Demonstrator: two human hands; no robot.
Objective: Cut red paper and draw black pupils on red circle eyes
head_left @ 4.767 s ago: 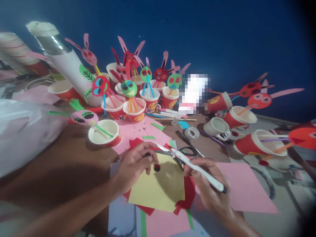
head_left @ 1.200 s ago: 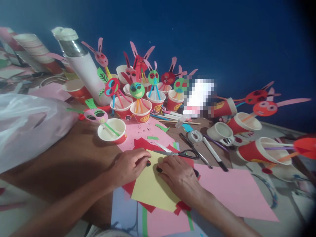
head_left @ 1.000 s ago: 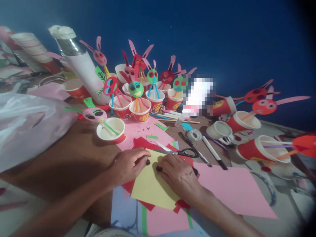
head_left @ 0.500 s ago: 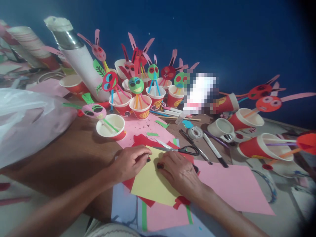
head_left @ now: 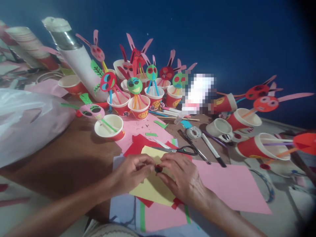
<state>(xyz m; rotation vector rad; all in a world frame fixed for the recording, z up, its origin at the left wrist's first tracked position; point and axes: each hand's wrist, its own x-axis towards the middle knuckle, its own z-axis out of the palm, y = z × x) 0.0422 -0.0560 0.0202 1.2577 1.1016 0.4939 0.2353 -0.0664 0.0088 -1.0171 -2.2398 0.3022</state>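
Over a sheet of yellow paper (head_left: 153, 189), my two hands meet at their fingertips. A small dark red and black piece (head_left: 158, 169), perhaps paper, shows between them. My left hand (head_left: 137, 171) is closed in a pinch at its left edge. My right hand (head_left: 181, 172) holds it from the right, thumb below and fingers above. Part of the piece is hidden by the fingers, and I cannot tell whether it is one or two pieces. Just beyond the hands lie black-handled scissors (head_left: 184, 150) on red paper (head_left: 138, 142).
Several red-and-white paper cups with paper faces on straws stand behind, one cup (head_left: 110, 128) nearest. Pink paper (head_left: 232, 187) lies at right, beside a white marker (head_left: 213, 148) and a tape roll (head_left: 194, 132). A thermos (head_left: 74, 62) and plastic bag (head_left: 29, 125) are at left.
My hands have come together. The small dark red and black pieces seen apart at each hand's fingertips now appear as one spot between them. The view has shifted slightly.
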